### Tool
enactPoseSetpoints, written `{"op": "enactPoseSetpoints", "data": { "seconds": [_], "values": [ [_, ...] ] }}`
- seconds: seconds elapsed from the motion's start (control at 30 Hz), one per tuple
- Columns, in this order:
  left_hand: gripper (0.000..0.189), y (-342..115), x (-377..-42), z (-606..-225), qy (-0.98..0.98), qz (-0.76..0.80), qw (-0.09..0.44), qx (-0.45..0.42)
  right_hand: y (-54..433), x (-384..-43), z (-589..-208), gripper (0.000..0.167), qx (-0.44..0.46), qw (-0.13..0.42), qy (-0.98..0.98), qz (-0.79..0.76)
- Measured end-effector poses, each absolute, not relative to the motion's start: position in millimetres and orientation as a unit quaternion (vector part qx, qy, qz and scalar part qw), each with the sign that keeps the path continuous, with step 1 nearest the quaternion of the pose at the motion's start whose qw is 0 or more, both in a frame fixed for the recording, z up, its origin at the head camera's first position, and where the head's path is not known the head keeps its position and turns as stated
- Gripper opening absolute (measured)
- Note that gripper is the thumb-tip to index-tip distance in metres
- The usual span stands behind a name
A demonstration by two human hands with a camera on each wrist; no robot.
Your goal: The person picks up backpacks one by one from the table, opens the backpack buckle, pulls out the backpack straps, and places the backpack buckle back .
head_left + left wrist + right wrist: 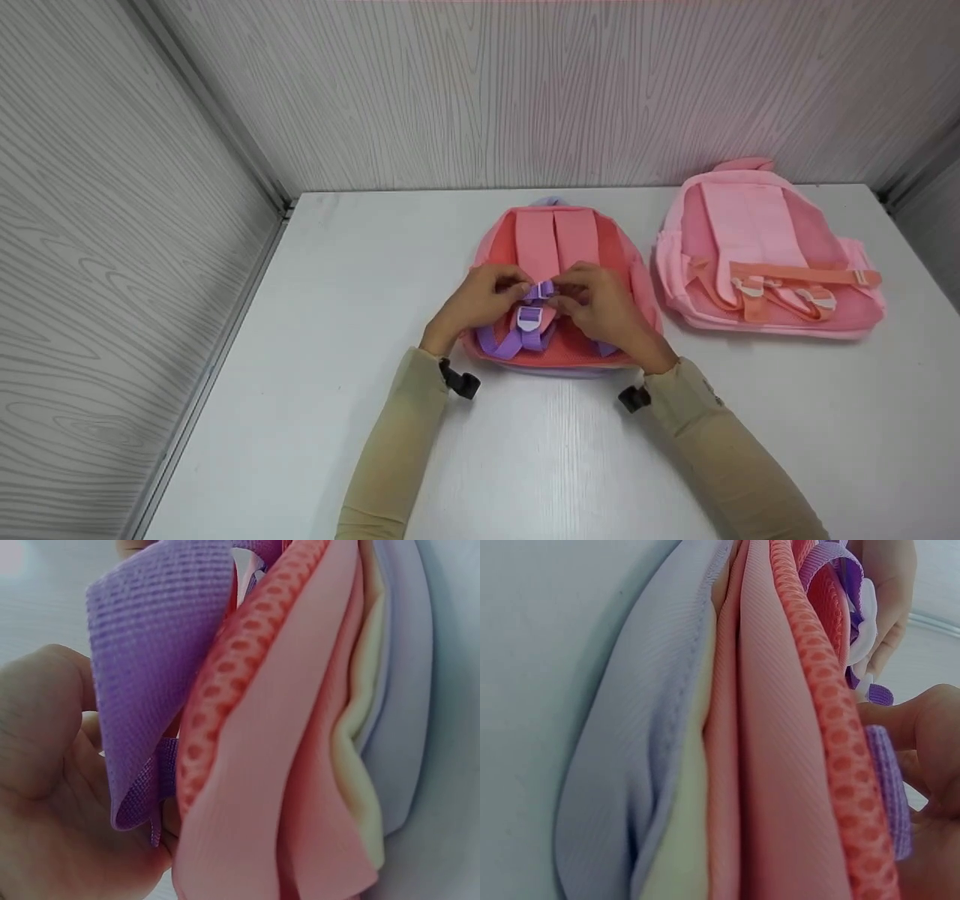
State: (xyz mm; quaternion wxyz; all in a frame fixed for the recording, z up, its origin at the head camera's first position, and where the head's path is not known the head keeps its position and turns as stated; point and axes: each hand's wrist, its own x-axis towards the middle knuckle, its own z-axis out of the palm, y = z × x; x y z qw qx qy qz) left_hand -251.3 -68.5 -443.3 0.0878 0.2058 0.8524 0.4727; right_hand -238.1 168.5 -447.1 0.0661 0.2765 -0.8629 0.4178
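Note:
A small coral-pink backpack (pixel 536 240) lies back side up on the table, straps showing. Over its middle, a purple webbing strap (pixel 541 291) with a small white slider is pinched between the fingertips of my left hand (pixel 484 298) and my right hand (pixel 600 304). Just below them sits a second white buckle (pixel 529 319) threaded with purple webbing. The left wrist view shows a loop of purple webbing (pixel 157 652) close beside the left hand. In the right wrist view, coral mesh (pixel 840 735) runs past the right hand (pixel 937 757), and the fingertips are partly hidden.
A lighter pink backpack (pixel 750 217) with orange straps (pixel 802 274) lies to the right, near the coral one. The white table (pixel 337 300) meets a wood-grain back panel (pixel 420 97) behind and a side panel (pixel 90 270) at left.

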Motion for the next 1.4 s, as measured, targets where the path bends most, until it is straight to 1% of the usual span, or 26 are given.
{"op": "enactPoseSetpoints", "data": {
  "seconds": [0.43, 0.87, 1.4],
  "values": [
    [0.019, -63.2, -250.3, -444.8, 0.853, 0.471, 0.077, 0.211, 168.8, -237.1, -447.0, 0.025, 0.277, 0.066, -0.870, 0.403],
    [0.019, -56.7, -247.2, -443.6, 0.850, 0.483, 0.085, 0.194, 169.1, -237.9, -449.7, 0.023, 0.291, 0.071, -0.866, 0.401],
    [0.021, -64.2, -247.7, -440.2, 0.860, 0.461, 0.093, 0.196, 169.6, -238.0, -446.4, 0.021, 0.288, 0.077, -0.862, 0.410]
  ]
}}
